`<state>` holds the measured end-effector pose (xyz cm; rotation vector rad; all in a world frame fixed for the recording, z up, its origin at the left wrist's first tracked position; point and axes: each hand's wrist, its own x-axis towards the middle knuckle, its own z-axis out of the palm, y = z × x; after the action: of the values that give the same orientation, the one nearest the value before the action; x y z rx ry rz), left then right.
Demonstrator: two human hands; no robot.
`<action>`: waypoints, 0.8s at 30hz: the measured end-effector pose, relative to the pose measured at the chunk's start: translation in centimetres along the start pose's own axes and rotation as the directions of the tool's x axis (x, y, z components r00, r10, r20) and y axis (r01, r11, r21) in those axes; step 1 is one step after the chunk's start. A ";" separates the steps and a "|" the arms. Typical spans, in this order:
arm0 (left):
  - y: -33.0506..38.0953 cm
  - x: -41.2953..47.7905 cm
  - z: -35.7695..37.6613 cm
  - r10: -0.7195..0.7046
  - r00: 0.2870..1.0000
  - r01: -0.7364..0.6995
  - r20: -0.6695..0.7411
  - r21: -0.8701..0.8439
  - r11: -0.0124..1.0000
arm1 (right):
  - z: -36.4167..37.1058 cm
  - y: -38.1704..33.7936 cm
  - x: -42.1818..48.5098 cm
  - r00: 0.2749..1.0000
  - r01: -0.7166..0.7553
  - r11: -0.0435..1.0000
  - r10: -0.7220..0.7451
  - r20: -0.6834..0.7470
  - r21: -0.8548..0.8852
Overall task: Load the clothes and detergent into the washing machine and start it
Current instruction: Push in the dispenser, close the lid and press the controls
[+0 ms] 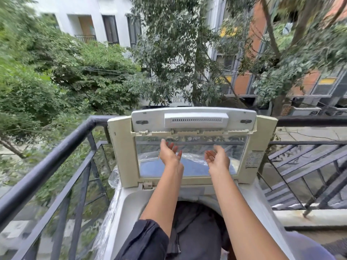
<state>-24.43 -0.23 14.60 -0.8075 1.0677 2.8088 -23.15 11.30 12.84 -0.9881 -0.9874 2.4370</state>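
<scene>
A white top-loading washing machine (127, 201) stands on a balcony with its cream lid (193, 128) raised upright; the lid has a clear window. Dark clothes (195, 228) lie in the drum below my arms. My left hand (170, 152) and my right hand (216, 158) reach up in front of the lid's window, fingers relaxed and spread, holding nothing. Whether the fingers touch the lid cannot be told. No detergent is in view.
A black metal railing (56, 152) runs along the left and behind the machine, continuing at the right (309, 121). Clear plastic wrap (114, 177) hangs on the machine's left side. Trees and buildings lie beyond.
</scene>
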 end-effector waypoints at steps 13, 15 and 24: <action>3.8 -3.1 5.6 -0.130 0.990 0.126 -0.053 -0.083 0.989 | 5.5 -5.4 -6.5 0.996 -0.054 0.998 0.057 0.070 -0.040; 4.0 -3.0 6.3 -0.146 0.985 0.144 -0.090 -0.032 0.989 | 6.3 -5.6 -7.0 0.996 -0.070 0.997 0.072 0.057 -0.044; 3.7 -2.1 6.4 -0.161 0.982 0.172 -0.097 0.122 0.977 | 7.4 -6.5 -7.3 0.995 -0.102 0.992 0.100 -0.021 -0.080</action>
<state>-26.30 1.25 21.95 -0.9643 1.1235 2.5585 -22.98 8.52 24.72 -1.1090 -1.0617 2.4834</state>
